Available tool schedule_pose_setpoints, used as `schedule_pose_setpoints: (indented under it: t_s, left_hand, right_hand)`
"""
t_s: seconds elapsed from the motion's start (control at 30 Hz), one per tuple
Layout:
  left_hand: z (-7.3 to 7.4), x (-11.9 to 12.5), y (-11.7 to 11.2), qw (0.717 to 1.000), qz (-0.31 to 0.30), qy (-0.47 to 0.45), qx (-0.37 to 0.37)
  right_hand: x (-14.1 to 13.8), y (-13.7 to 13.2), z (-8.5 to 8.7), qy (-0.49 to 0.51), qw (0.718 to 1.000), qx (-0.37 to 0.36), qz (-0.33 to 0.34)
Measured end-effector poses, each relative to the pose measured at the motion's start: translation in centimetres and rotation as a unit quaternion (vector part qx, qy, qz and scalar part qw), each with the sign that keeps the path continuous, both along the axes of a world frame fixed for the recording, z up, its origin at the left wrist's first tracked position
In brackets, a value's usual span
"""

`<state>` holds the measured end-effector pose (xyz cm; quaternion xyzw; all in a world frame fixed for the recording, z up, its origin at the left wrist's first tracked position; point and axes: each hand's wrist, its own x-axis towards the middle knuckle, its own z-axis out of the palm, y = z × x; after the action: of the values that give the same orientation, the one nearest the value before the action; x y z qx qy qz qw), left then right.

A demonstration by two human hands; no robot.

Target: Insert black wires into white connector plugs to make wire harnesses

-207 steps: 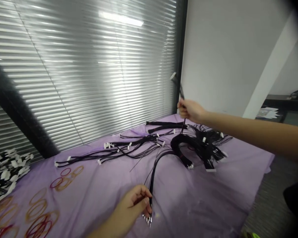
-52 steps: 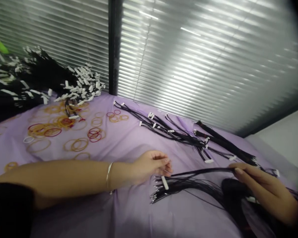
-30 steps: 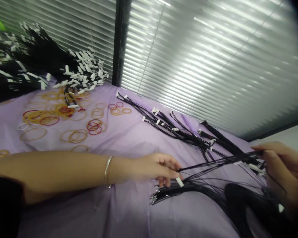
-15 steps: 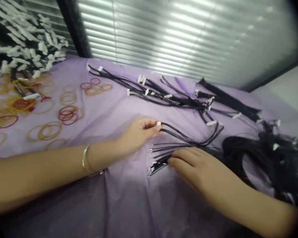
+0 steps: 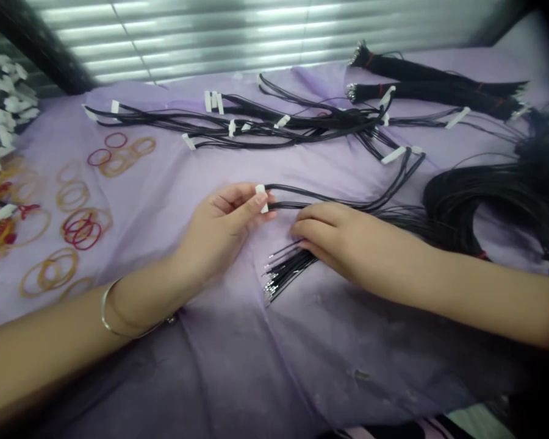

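A small white connector (image 5: 261, 199) sits pinched between the thumb and fingers of my left hand (image 5: 231, 213). Black wires (image 5: 320, 196) run from it to the right, bending up toward another white connector (image 5: 394, 155). My right hand (image 5: 343, 238) lies over a bundle of loose black wires (image 5: 286, 268), its fingers curled down onto them. Their bare silvery ends fan out to the left of the fingertips. What the right fingertips grip is partly hidden beneath the hand.
Behind my hands lie several finished-looking black cables (image 5: 238, 128) with white connectors. Two tied wire bundles (image 5: 421, 91) rest at the back right, a coiled wire hank (image 5: 448, 189) at the right. Yellow and red rubber bands (image 5: 80, 228) are scattered left, beside piled white connectors (image 5: 2, 110).
The view has tilted down and shifted right. My left hand has turned the connector so its broad side shows. My right hand has slid up along the wires, nearer the left.
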<state>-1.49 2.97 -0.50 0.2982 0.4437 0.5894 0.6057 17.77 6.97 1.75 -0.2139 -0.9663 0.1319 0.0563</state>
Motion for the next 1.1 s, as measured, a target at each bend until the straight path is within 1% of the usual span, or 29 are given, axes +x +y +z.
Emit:
schedule_pose_setpoints:
  t_s: [0.07,0.17,0.3,0.37,0.5,0.57,0.63,0.7,0.73,0.77,0.83,0.9,0.97,1.0,1.03,1.1]
  left_hand:
    - [0.1,0.0,0.1,1.0,0.013,-0.005,-0.007]
    - [0.4,-0.1,0.1,1.0,0.019,0.005,-0.025]
    - [0.4,0.0,0.2,1.0,0.005,0.012,-0.025]
    - [0.4,0.1,0.2,1.0,0.001,0.016,-0.024]
    - [0.6,0.2,0.3,0.999,0.006,0.022,-0.043]
    - [0.9,0.0,0.1,0.998,0.007,0.048,-0.05]
    - [1.4,-0.4,-0.4,0.994,0.012,0.104,-0.032]
    - [1.9,-0.9,-1.1,0.987,0.022,0.16,-0.008]
    - [2.2,-1.0,-1.5,0.984,0.021,0.174,-0.015]
    - [2.4,-1.1,-2.0,0.984,0.014,0.173,-0.039]
    - [2.7,-0.8,-2.8,0.984,-0.008,0.142,-0.106]
    - [2.8,0.0,-3.5,0.983,-0.035,0.111,-0.144]
    - [2.7,1.0,-4.1,0.985,-0.06,0.093,-0.135]
    - [2.6,1.5,-4.3,0.987,-0.067,0.084,-0.121]
    - [2.4,1.9,-4.5,0.989,-0.07,0.073,-0.108]
    - [2.0,2.4,-4.7,0.992,-0.065,0.051,-0.092]
  right_hand:
    - [0.0,0.1,0.0,-0.005,0.999,-0.043,0.004]
    - [0.2,0.3,0.1,-0.013,0.994,-0.106,0.03]
    - [0.5,0.1,0.4,-0.039,0.986,-0.154,0.044]
    - [0.6,-0.2,0.7,-0.049,0.984,-0.158,0.062]
    - [0.6,-1.0,1.1,-0.062,0.984,-0.125,0.108]
    - [0.6,-1.4,0.8,-0.062,0.98,-0.116,0.148]
    - [0.6,-1.9,0.2,-0.058,0.981,-0.098,0.158]
    - [0.5,-2.4,-0.3,-0.051,0.986,-0.07,0.142]
    - [0.5,-2.7,-0.3,-0.049,0.988,-0.057,0.132]
    - [0.4,-2.8,-0.1,-0.05,0.99,-0.05,0.124]
    - [0.3,-2.9,1.1,-0.055,0.991,-0.057,0.11]
    - [0.4,-2.6,2.9,-0.068,0.991,-0.078,0.081]
    - [0.7,-2.1,4.6,-0.058,0.991,-0.118,0.026]
    - [0.8,-1.7,5.1,-0.035,0.987,-0.158,-0.005]
    - [1.1,-1.4,5.4,0.001,0.977,-0.211,-0.031]
    - [1.4,-0.9,5.2,0.083,0.944,-0.315,-0.061]
